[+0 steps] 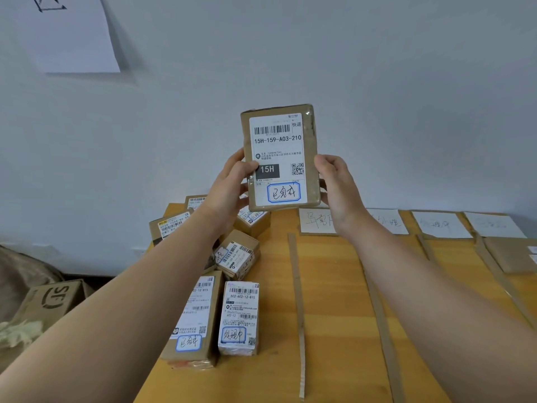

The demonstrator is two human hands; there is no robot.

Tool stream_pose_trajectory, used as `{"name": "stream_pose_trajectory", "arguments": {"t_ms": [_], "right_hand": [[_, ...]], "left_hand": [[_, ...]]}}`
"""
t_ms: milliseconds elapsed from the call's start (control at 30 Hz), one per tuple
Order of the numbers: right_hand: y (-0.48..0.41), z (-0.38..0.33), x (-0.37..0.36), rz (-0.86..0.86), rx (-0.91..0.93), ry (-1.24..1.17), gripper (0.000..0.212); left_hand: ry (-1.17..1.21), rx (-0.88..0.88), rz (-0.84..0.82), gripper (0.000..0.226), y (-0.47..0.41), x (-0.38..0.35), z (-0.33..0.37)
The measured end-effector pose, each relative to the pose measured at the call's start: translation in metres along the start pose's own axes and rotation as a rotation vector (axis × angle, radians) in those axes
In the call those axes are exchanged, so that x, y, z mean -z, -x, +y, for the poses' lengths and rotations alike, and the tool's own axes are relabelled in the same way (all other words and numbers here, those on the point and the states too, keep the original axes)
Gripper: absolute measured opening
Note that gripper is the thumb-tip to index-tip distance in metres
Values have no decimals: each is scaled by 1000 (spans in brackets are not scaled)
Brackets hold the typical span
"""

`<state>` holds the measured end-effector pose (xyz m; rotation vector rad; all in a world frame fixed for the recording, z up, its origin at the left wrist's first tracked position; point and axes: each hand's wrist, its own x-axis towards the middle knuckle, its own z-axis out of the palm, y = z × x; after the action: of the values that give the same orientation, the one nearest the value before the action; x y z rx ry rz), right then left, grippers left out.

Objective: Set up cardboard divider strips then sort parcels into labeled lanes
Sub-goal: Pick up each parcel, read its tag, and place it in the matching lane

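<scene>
I hold a small brown parcel (310, 158) upright in the air in front of the wall, its white shipping label reading 15H-159-A03-210 facing me. My left hand (232, 181) grips its left edge, thumb over the label. My right hand (337, 184) grips its right edge. Below, on the wooden table (334, 301), several cardboard divider strips (299, 309) run front to back and split it into lanes. White handwritten lane labels (441, 225) lie along the far edge. A heap of labelled parcels (238, 315) lies on the table's left part.
A flat cardboard piece (514, 254) lies in the far right lane. On the floor to the left stands an SF-marked carton (55, 298) with crumpled packing material (20, 333) beside it. A white sheet (72, 33) hangs on the wall at upper left.
</scene>
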<state>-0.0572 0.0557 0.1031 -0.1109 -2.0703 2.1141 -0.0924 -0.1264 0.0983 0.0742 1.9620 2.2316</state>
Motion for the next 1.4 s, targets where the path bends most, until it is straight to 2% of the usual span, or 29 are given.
{"name": "stream_pose_trajectory", "arguments": {"t_ms": [167,367,500,600,733,867,933,1033,1300,1400], "right_hand": [[-2,4,-5,-10,-73,11,28],[-2,21,2,37,-178,41,42],[4,37,19,166,-243,71,47],[17,48,40,273,-287,70,54],[39,53,83,383,-312,51,56],[61,50,139,414,-281,84,49],[73,49,169,420,-279,96,46],[92,50,216,417,-298,106,54],[136,49,346,368,-350,181,41],[140,54,384,374,-370,182,48]], "left_hand": [[23,51,35,18,-4,-1,-3],[-45,125,-43,28,-11,-7,-14],[-106,210,-110,36,-16,-23,-28],[-183,186,-89,44,-18,-44,-39],[-229,149,-85,42,-14,-78,-48],[-245,164,-140,42,3,-128,-57],[-234,177,-159,38,15,-158,-65],[-200,203,-165,31,36,-204,-80],[-190,249,-126,38,82,-314,-118],[-192,265,-120,36,89,-345,-127]]}}
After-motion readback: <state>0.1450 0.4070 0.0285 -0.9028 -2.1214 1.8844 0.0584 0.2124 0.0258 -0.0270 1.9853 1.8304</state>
